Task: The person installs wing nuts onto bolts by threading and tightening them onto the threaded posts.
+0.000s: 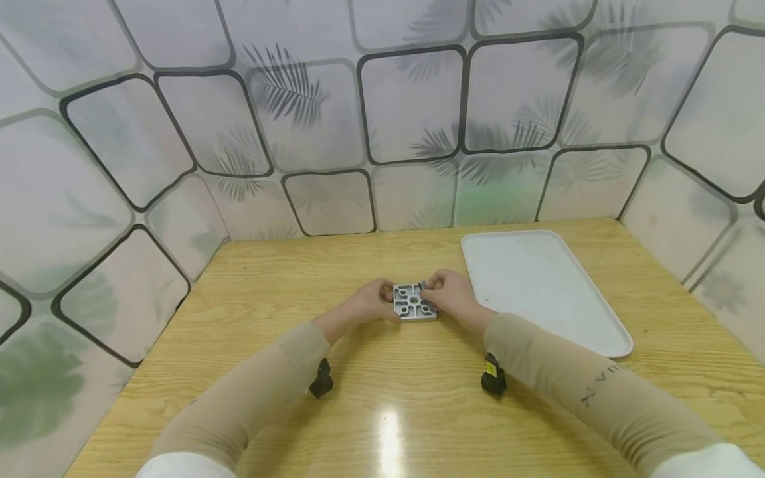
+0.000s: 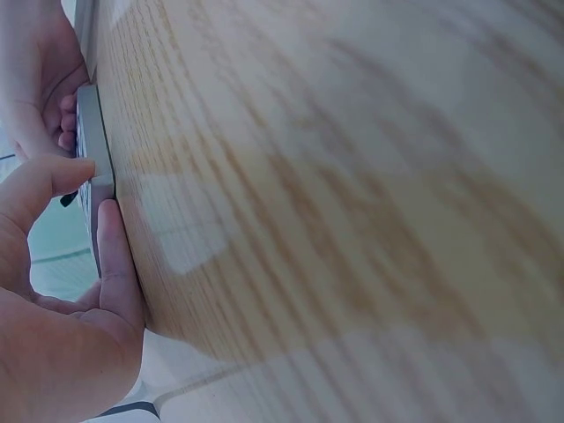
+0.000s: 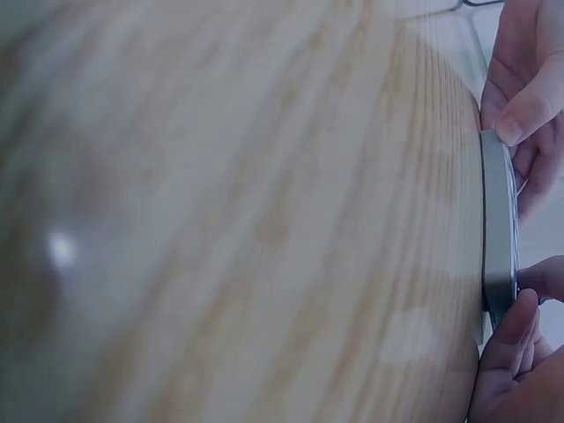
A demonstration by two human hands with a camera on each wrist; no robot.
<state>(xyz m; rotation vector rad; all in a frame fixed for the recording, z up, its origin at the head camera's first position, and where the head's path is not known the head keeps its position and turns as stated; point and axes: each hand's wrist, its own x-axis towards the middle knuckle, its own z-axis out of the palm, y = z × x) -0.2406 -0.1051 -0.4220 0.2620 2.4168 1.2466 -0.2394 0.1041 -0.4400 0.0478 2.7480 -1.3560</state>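
Observation:
A square grey metal plate (image 1: 414, 317) lies on the wooden table, with round bosses and ribs on its upper face. My left hand (image 1: 376, 301) grips its left side; in the left wrist view the thumb (image 2: 75, 174) presses the plate's top edge (image 2: 103, 163) and a finger lies along its side. At the far right corner my right hand (image 1: 455, 292) pinches a small dark piece (image 1: 422, 285) between thumb and fingers, over the plate. Its exact shape is hidden by the fingers. In the right wrist view, the plate's side (image 3: 500, 220) sits between both hands.
A white rectangular tray (image 1: 538, 285) lies at the right, just beyond my right hand and forearm. A patterned curtain (image 1: 412, 106) encloses the table (image 1: 287, 279) at the back and sides. Black wrist cameras (image 1: 321, 379) hang below both forearms.

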